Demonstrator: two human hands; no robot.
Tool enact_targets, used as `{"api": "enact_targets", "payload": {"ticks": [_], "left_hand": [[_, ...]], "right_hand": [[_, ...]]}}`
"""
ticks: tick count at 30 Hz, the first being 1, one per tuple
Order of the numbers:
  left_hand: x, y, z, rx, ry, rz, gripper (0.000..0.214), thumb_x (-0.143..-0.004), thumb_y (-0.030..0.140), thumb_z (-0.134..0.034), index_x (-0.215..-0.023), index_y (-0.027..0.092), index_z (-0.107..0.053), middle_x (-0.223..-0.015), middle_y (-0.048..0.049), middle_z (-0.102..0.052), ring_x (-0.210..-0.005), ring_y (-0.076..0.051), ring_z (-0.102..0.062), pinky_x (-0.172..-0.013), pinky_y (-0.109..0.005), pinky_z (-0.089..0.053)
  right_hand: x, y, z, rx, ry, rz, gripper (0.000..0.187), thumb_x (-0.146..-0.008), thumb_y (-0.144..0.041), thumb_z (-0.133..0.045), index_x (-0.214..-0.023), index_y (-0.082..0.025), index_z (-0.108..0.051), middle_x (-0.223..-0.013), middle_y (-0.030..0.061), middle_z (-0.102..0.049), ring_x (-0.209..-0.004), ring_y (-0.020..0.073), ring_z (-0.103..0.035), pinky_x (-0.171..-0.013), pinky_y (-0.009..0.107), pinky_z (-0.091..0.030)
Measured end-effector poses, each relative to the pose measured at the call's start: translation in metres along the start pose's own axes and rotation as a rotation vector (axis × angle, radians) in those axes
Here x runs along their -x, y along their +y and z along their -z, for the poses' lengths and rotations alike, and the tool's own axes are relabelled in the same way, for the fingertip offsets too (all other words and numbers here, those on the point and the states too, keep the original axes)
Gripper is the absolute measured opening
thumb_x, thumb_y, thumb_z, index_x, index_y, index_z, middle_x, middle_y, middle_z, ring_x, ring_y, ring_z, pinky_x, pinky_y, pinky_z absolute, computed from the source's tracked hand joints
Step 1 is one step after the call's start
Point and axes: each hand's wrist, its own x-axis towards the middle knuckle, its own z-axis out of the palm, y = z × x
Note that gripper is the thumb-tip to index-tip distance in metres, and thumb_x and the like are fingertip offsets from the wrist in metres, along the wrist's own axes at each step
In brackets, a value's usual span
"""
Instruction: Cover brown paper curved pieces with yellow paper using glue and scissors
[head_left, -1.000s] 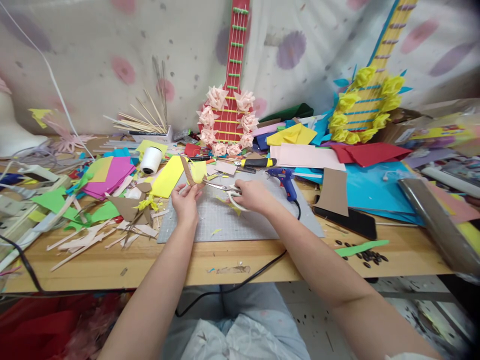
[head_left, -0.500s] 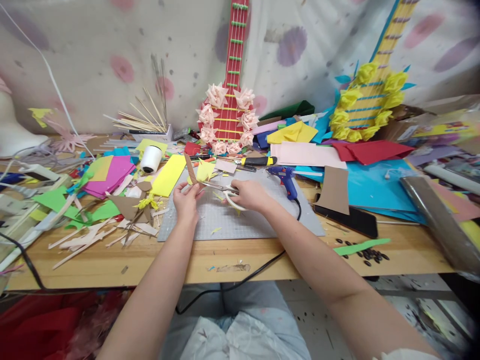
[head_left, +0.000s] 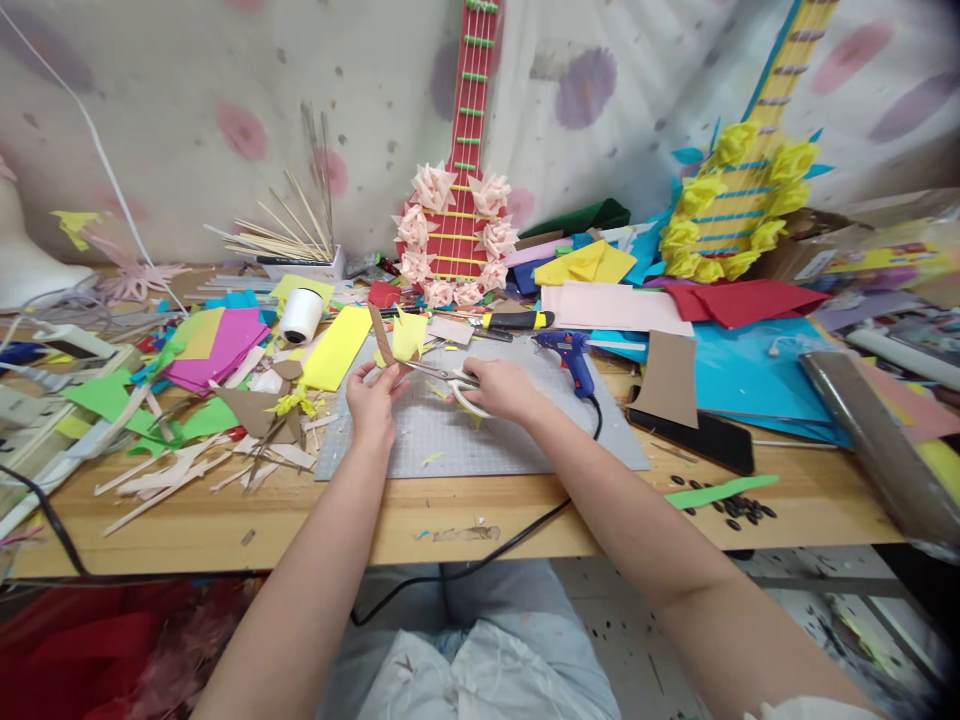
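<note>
My left hand (head_left: 370, 400) pinches a small piece of yellow paper backed with brown card (head_left: 399, 340) and holds it upright above the grey cutting mat (head_left: 487, 440). My right hand (head_left: 504, 388) grips white-handled scissors (head_left: 450, 378), whose blades point left into the lower edge of that piece. Both hands hover over the mat's far half, close together. A small yellow offcut (head_left: 430, 459) lies on the mat near them.
A blue glue gun (head_left: 570, 358) with its black cord lies right of my right hand. A yellow-black utility knife (head_left: 517, 321), white thread spool (head_left: 301, 315), paper scraps (head_left: 202, 350), a black phone (head_left: 697, 436) and two paper-flower guitars (head_left: 456, 235) crowd the wooden table (head_left: 225, 520).
The yellow-and-brown piece has turned a little in my left hand, showing more yellow. Both hands and the scissors stay almost where they were.
</note>
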Motion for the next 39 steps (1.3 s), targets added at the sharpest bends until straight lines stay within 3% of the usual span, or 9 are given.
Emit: {"api": "enact_targets", "payload": {"ticks": [16, 19, 22, 25, 28, 33, 39], "left_hand": [[0.002, -0.001, 0.0, -0.016, -0.015, -0.022, 0.034, -0.062, 0.005, -0.064, -0.085, 0.018, -0.042, -0.07, 0.0004, -0.061, -0.064, -0.012, -0.063, -0.068, -0.032, -0.053], [0.003, -0.001, 0.0, -0.023, -0.014, -0.047, 0.034, -0.062, 0.006, -0.064, -0.084, 0.018, -0.041, -0.073, -0.0009, -0.062, -0.065, -0.013, -0.063, -0.065, -0.031, -0.052], [0.003, 0.0, -0.001, -0.051, -0.046, -0.051, 0.032, -0.061, 0.007, -0.062, -0.083, 0.018, -0.042, -0.074, -0.0013, -0.062, -0.062, -0.014, -0.062, -0.058, -0.027, -0.051], [0.003, 0.0, 0.0, -0.083, -0.143, -0.014, 0.031, -0.059, 0.01, -0.061, -0.083, 0.018, -0.044, -0.072, -0.0016, -0.063, -0.058, -0.014, -0.061, -0.052, -0.025, -0.049], [0.004, -0.001, 0.001, -0.097, -0.265, 0.002, 0.031, -0.058, 0.016, -0.064, -0.083, 0.018, -0.047, -0.072, -0.0011, -0.063, -0.058, -0.013, -0.061, -0.049, -0.023, -0.047], [0.008, -0.003, 0.003, -0.12, -0.413, -0.006, 0.034, -0.055, 0.022, -0.07, -0.083, 0.018, -0.052, -0.067, 0.0006, -0.063, -0.058, -0.013, -0.061, -0.051, -0.022, -0.047], [0.009, -0.005, 0.001, -0.168, -0.354, -0.004, 0.036, -0.052, 0.023, -0.073, -0.081, 0.016, -0.053, -0.065, -0.001, -0.064, -0.057, -0.014, -0.061, -0.053, -0.024, -0.048]], "right_hand": [[-0.002, -0.001, -0.011, -0.111, 0.028, -0.038, 0.046, -0.074, -0.065, -0.044, -0.085, -0.022, -0.057, -0.08, 0.0038, -0.066, -0.074, 0.0165, -0.058, -0.057, 0.025, -0.03], [-0.003, 0.005, -0.016, -0.317, 0.068, -0.086, 0.045, -0.071, -0.065, -0.048, -0.077, -0.021, -0.056, -0.074, 0.001, -0.063, -0.069, 0.0144, -0.056, -0.055, 0.023, -0.033], [-0.004, 0.009, -0.017, -0.732, 0.082, -0.214, 0.043, -0.072, -0.063, -0.049, -0.074, -0.019, -0.05, -0.066, -0.0009, -0.059, -0.056, 0.0112, -0.053, -0.049, 0.022, -0.036], [-0.007, 0.005, -0.015, -1.245, -0.004, -0.309, 0.035, -0.079, -0.053, -0.048, -0.078, -0.018, -0.046, -0.063, -0.0001, -0.058, -0.048, 0.0096, -0.052, -0.047, 0.023, -0.043], [-0.012, -0.005, -0.015, -1.579, -0.108, -0.295, 0.028, -0.079, -0.043, -0.054, -0.085, -0.017, -0.046, -0.068, 0.0022, -0.061, -0.052, 0.0107, -0.058, -0.053, 0.025, -0.05], [-0.028, -0.022, -0.023, -1.711, -0.069, -0.325, 0.026, -0.07, -0.032, -0.068, -0.078, -0.015, -0.049, -0.066, 0.002, -0.061, -0.056, 0.0116, -0.061, -0.055, 0.025, -0.051], [-0.041, -0.023, -0.035, -1.778, 0.246, -0.446, 0.041, -0.051, -0.014, -0.075, -0.075, -0.019, -0.042, -0.07, -0.004, -0.056, -0.057, 0.0082, -0.057, -0.054, 0.021, -0.049]]}}
